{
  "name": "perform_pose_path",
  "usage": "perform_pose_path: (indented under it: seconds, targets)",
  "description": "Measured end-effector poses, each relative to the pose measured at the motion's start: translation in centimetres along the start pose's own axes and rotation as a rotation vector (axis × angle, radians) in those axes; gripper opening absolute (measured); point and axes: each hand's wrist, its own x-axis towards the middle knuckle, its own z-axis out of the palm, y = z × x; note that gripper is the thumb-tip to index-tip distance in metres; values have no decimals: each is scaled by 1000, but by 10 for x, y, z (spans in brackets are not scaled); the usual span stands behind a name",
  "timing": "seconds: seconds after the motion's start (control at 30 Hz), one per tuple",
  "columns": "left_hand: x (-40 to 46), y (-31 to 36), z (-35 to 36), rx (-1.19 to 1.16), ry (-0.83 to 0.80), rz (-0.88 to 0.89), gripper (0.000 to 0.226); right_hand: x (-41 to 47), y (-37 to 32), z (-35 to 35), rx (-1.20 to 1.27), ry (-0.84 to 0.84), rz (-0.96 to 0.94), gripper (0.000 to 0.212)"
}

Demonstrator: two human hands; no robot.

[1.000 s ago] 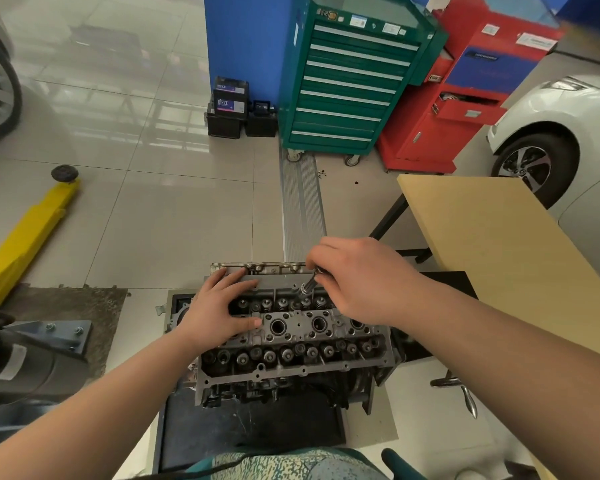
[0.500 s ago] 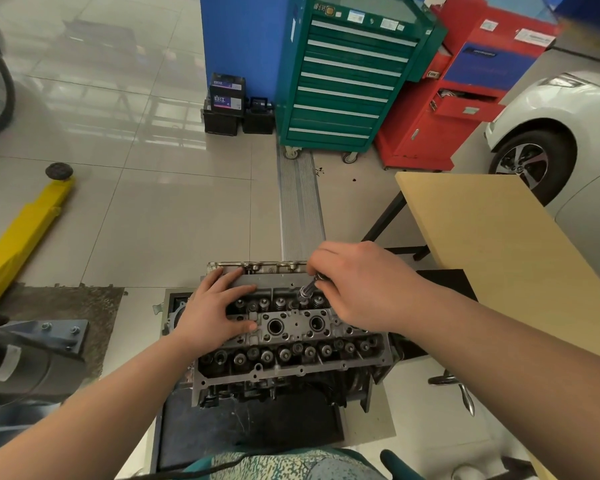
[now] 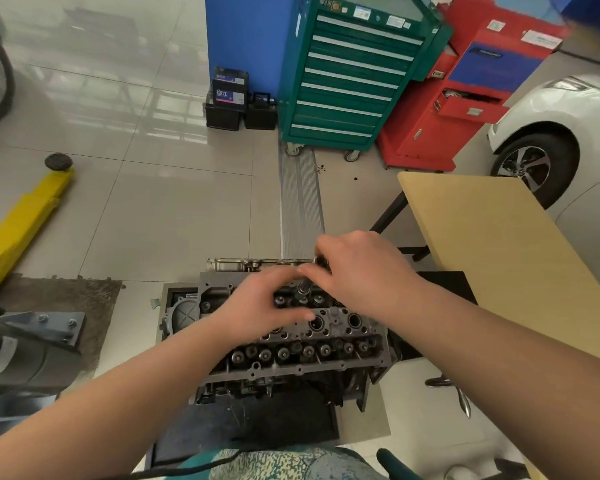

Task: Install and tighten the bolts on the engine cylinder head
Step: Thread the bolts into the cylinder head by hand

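The grey engine cylinder head (image 3: 291, 351) lies on a stand low in the middle of the head view, its valve springs and plug wells facing up. My right hand (image 3: 364, 271) is over its far edge, fingers curled round a small metal tool (image 3: 305, 289) that stands upright in the head. My left hand (image 3: 260, 303) is blurred, stretched flat across the top of the head, its fingertips close to the tool's shaft. Whether they touch the shaft is unclear. The bolt under the tool is hidden.
A wooden table (image 3: 492, 251) stands at the right, a green tool cabinet (image 3: 347, 77) and a red cabinet (image 3: 465, 98) behind. A yellow lift arm (image 3: 25, 220) lies on the floor at left. A white car (image 3: 561, 133) is at far right.
My left hand has slid right across the head, from its left part toward the tool. My right hand stays on the tool at the far edge.
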Motion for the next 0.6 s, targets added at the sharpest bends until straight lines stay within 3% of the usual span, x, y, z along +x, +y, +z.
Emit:
perform_pose_path:
  seconds: [0.07,0.17,0.3,0.43,0.6]
  targets:
    - [17,18,5,-158,70,-70,20,1,1,-3,6,-32,22,48]
    - [35,22,-1,-130,-12,-65,38,-5,10,-14,82,-61,-15,42]
    - [47,24,-19,-115,-227,-43,28,-6,16,-19,34,-132,-11,27]
    - [54,25,-17,-129,-82,-16,34,3,4,-15,-187,-89,100,56]
    - [56,23,-23,-117,-109,-19,18,-1,11,-23,148,-136,-62,28]
